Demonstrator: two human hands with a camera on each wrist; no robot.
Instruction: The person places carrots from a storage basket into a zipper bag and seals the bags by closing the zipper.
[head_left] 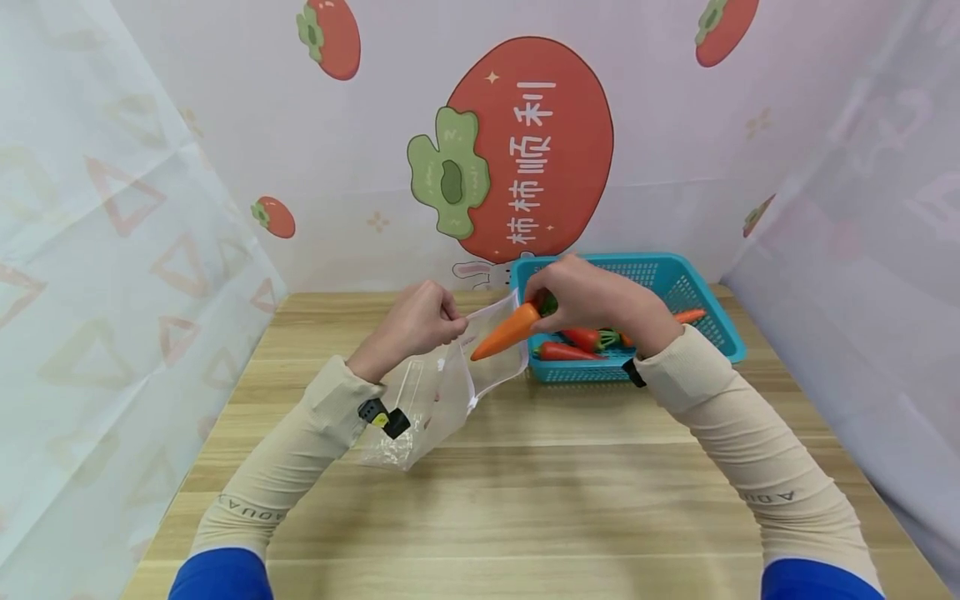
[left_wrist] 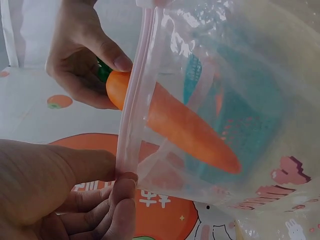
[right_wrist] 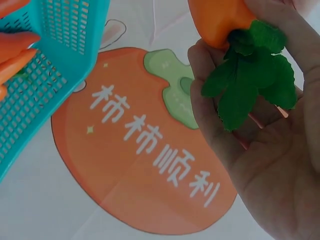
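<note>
My left hand (head_left: pixel 422 321) pinches the zip edge of a clear plastic zip bag (left_wrist: pixel 280 125), thumb on one side and fingers on the other. The bag's mouth stands open toward the right, and pink printed figures show on its film. In my right hand (head_left: pixel 592 292) is an orange toy carrot (head_left: pixel 502 333), gripped at its thick end between thumb and fingers. Green leaves (right_wrist: pixel 250 75) at the carrot's top lie against the palm. In the left wrist view the carrot's tip points down past the zip edge, its lower length seen through the film.
Behind and right of the bag, a blue plastic basket (head_left: pixel 723 325) holds several red and orange toy vegetables, among them a red one (head_left: pixel 566 352). A wooden table (head_left: pixel 525 517) lies under everything. Printed cloth (head_left: pixel 360 150) hangs at the back and both sides.
</note>
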